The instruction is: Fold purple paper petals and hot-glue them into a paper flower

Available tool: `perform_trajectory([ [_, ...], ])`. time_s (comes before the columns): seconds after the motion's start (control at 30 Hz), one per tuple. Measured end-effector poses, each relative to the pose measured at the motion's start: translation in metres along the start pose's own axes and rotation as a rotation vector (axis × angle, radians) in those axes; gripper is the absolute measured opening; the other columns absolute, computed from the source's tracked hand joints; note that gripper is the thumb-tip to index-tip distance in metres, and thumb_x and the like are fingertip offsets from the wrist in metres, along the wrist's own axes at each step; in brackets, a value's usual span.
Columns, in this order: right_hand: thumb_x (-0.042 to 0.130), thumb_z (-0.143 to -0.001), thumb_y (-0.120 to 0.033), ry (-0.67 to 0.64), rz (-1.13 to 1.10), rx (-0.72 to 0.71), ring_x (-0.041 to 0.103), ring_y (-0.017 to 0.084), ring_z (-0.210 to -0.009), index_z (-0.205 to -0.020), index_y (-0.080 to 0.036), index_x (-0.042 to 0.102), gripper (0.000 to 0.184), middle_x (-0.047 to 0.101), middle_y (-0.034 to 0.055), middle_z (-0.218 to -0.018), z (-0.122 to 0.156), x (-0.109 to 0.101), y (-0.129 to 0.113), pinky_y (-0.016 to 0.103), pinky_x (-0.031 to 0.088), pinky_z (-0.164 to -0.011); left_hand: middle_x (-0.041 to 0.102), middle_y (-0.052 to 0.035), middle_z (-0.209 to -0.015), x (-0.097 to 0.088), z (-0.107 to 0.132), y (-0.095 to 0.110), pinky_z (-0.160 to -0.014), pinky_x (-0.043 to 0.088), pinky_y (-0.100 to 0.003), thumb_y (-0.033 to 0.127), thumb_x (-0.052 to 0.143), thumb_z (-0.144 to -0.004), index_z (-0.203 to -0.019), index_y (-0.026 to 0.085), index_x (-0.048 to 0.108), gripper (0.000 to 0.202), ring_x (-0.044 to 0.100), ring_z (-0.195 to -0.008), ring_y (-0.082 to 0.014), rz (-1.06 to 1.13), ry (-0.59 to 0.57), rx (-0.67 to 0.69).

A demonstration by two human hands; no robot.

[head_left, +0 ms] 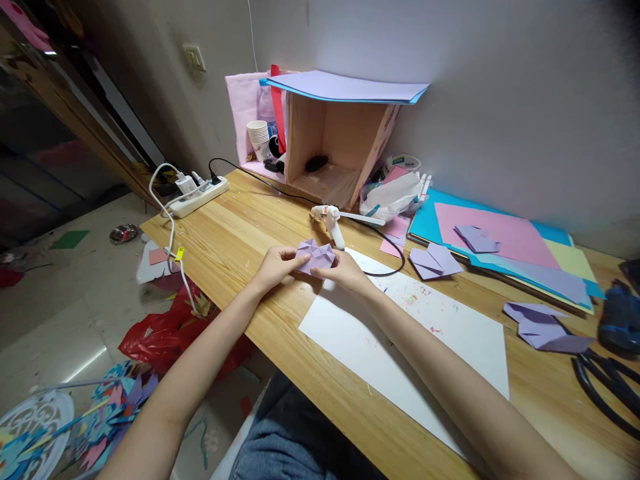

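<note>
Both my hands hold a folded lilac paper piece (pixel 315 256) just above the wooden table (pixel 240 233). My left hand (pixel 277 265) pinches its left edge with thumb and fingers closed. My right hand (pixel 343 271) grips its right side, fingers curled round it. A white sheet of paper (pixel 400 340) with coloured specks lies under and in front of my right forearm. A white glue gun (pixel 331 220) rests just beyond the paper piece.
More folded lilac pieces lie at the right (pixel 434 261) (pixel 545 328). Stacked coloured sheets (pixel 505 240), black scissors (pixel 607 383), a wooden box (pixel 330 143), a power strip (pixel 197 195) and a black cable (pixel 385 270) are on the table. Scraps litter the floor at the left.
</note>
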State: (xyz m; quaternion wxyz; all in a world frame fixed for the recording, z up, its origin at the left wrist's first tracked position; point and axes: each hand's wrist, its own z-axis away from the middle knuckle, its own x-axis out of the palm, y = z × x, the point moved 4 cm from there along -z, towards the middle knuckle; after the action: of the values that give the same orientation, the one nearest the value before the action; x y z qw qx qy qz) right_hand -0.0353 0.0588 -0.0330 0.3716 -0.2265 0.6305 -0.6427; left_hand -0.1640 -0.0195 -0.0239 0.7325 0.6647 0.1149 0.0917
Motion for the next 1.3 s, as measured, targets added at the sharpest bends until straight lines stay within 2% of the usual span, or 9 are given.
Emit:
perform_trajectory([
  [0.37,0.063,-0.058,-0.019,-0.053,0.015,-0.034,0.053,0.014,-0.067,-0.085,-0.014,0.062,0.028,0.061,-0.0005,-0.072,-0.003,0.001,0.002,0.025,0.041,-0.065,0.063,0.0002,-0.062,-0.001,-0.002,0.0,-0.054,0.04,-0.02,0.042,0.071,-0.061,-0.067,0.012,0.069,0.031,0.053,-0.056,-0.0102,-0.028,0.016,0.042],
  [0.5,0.065,-0.061,-0.024,-0.06,-0.003,-0.043,0.055,0.015,-0.071,-0.087,-0.015,0.062,0.028,0.063,0.0001,-0.078,-0.003,0.002,0.004,0.025,0.041,-0.067,0.062,0.0003,-0.062,-0.002,-0.002,-0.001,-0.054,0.04,-0.021,0.043,0.071,-0.062,-0.068,0.012,0.068,0.032,0.052,-0.055,-0.0102,-0.034,0.019,0.037],
  [0.73,0.056,-0.074,-0.035,-0.002,-0.111,-0.085,0.057,0.016,-0.076,-0.09,-0.016,0.063,0.026,0.065,0.0017,-0.084,-0.006,0.0,0.013,0.026,0.041,-0.071,0.063,-0.0002,-0.066,-0.003,-0.003,-0.003,-0.057,0.041,-0.021,0.043,0.068,-0.065,-0.071,0.012,0.068,0.031,0.054,-0.059,-0.0115,-0.054,0.011,0.058],
  [1.3,0.061,-0.069,-0.033,0.028,-0.085,-0.053,0.052,0.012,-0.064,-0.079,-0.015,0.061,0.021,0.061,-0.0001,-0.073,-0.001,0.0,0.011,0.023,0.038,-0.062,0.064,-0.0016,-0.069,-0.001,-0.001,-0.002,-0.059,0.041,-0.023,0.042,0.067,-0.065,-0.077,0.011,0.068,0.033,0.056,-0.063,-0.0132,-0.112,-0.033,0.061],
])
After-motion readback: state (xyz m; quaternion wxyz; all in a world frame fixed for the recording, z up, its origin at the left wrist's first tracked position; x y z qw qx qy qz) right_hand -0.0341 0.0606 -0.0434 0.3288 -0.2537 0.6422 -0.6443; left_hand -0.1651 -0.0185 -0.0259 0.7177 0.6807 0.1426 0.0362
